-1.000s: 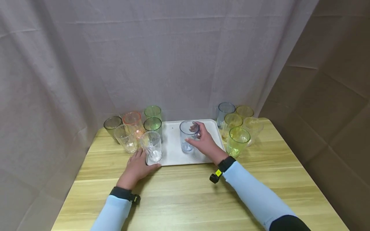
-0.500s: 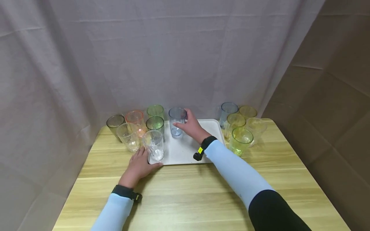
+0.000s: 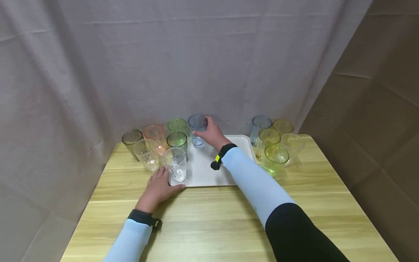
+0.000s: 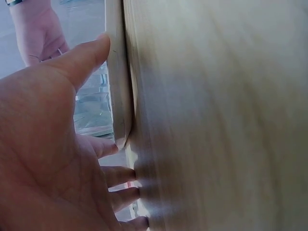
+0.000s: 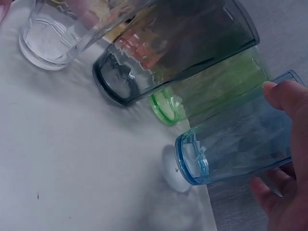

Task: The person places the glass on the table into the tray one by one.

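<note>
My right hand (image 3: 212,134) holds a blue drinking glass (image 3: 197,127) upright at the back edge of a white tray (image 3: 209,169). In the right wrist view the blue glass (image 5: 231,134) is beside a green glass (image 5: 211,86), its base just over or on the tray; I cannot tell which. At the tray's near left corner, my left hand (image 3: 158,189) rests with its thumb along the front rim and its fingers outspread. The left wrist view shows the thumb and index finger touching the tray rim (image 4: 119,82). A clear glass (image 3: 176,168) stands on that corner, a dark glass (image 3: 177,142) behind it.
Left of the tray stand an orange glass (image 3: 154,136), a smoky glass (image 3: 132,140) and another clear glass (image 3: 147,156). Several blue, amber, clear and yellow-green glasses (image 3: 275,156) cluster at its right. A grey curtain (image 3: 209,65) hangs behind the wooden table (image 3: 209,222).
My right hand has carried the blue glass from the middle of the tray to the left and back, to the tray's far edge. The left hand has stayed at its corner.
</note>
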`<state>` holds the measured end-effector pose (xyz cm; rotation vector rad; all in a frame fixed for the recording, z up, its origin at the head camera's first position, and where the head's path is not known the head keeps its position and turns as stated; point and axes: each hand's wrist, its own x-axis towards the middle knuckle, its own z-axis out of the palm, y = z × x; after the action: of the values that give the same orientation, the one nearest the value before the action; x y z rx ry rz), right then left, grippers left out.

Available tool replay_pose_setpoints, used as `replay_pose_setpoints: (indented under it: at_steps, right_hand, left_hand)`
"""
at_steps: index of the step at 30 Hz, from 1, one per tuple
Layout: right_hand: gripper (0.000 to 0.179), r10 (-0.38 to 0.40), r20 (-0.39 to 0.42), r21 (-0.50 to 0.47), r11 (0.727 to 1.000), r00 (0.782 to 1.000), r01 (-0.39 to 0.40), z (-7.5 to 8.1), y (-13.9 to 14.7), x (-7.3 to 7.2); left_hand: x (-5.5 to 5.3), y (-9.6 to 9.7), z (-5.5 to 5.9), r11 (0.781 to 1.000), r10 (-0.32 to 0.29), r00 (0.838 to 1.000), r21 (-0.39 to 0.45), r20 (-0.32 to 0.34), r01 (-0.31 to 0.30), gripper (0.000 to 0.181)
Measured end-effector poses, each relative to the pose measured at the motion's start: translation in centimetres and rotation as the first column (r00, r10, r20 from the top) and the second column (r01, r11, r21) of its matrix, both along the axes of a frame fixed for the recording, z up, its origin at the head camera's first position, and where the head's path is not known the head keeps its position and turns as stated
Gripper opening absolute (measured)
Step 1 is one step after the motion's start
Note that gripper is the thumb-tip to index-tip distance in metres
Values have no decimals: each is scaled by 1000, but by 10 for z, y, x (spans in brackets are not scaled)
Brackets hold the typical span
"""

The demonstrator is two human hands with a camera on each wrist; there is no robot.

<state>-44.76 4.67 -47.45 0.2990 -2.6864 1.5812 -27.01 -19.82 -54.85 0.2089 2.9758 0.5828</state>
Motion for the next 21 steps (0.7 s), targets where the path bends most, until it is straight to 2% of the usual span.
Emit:
replay_pose_setpoints:
  at_steps: [13, 21]
  right_hand:
    - [91, 9, -8, -8, 1000, 1000, -9, -15, -3, -8]
    - [91, 2, -8, 15, 1000, 1000, -2, -14, -4, -7]
  left_hand:
    - [-1, 2, 2, 1000, 3, 1000, 2, -4, -3, 117]
    - [-1, 1, 1, 1000, 7, 1000, 8, -1, -7, 118]
